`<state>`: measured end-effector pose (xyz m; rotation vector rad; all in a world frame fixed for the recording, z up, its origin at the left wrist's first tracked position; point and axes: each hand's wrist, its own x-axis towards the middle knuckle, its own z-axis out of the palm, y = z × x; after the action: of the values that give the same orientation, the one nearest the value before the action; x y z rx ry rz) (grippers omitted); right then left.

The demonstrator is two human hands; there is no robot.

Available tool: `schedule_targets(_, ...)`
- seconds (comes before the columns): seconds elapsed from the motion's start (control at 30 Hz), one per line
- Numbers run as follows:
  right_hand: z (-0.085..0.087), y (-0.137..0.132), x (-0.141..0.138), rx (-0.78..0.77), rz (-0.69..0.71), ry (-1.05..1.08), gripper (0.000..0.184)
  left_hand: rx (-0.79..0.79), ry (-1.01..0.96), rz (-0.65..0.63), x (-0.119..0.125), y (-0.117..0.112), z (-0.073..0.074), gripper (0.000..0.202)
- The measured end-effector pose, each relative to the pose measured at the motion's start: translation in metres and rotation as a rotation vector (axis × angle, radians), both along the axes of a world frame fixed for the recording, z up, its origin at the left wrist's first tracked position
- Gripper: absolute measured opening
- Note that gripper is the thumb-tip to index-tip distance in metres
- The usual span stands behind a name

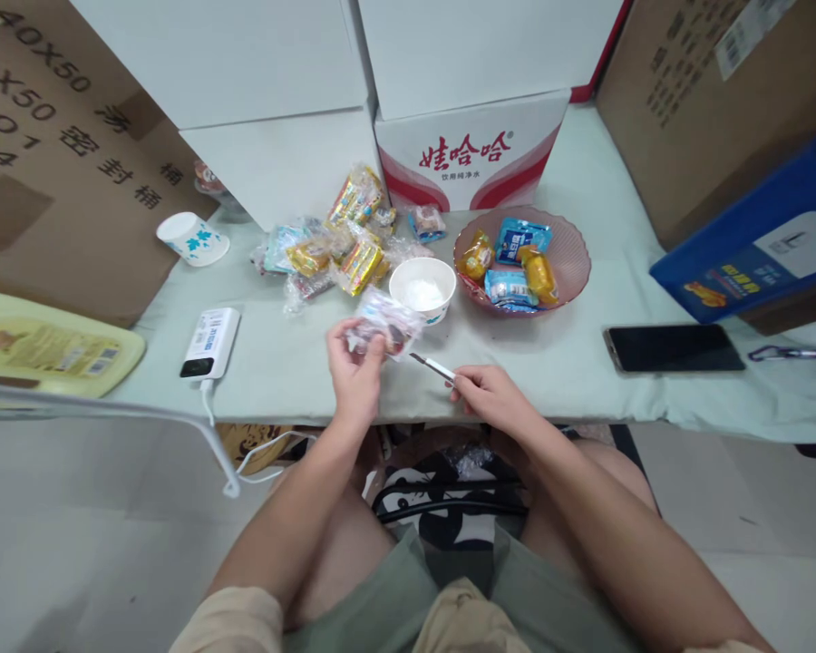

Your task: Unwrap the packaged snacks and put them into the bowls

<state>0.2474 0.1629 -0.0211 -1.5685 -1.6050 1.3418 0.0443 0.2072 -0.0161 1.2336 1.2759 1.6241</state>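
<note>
My left hand (357, 367) is closed on a small clear plastic snack packet (391, 325), blurred, with pinkish and dark contents. In my right hand (488, 392) is a slim white-handled tool with a dark narrow tip (433, 366), likely a craft knife, pointing at the packet's lower edge. Whether the tip touches the packet I cannot tell. Just behind the packet stands a white paper cup (422, 281) with whitish contents. To its right a pink ribbed bowl (572, 263) holds several yellow and blue snack packets. A pile of wrapped snacks (354, 240) lies behind and left.
On the left are a tipped paper cup (194, 238), a white power bank (210, 343) with a cable, and a yellow bottle (61, 345). A phone (673, 348), a pen (795, 354) and a blue package (762, 236) sit right. Cartons (476, 154) line the back.
</note>
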Motion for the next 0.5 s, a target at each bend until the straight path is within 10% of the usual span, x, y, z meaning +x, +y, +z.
schedule_targets(0.2, -0.001, 0.009, 0.019, 0.386, -0.201, -0.528, 0.026, -0.139, -0.121, -0.057, -0.002, -0.001, 0.003, 0.047)
schedule_targets(0.5, -0.012, 0.023, 0.026, 0.418, -0.164, -0.788, 0.027, -0.161, 0.174, -0.335, 0.021, -0.021, -0.014, 0.044)
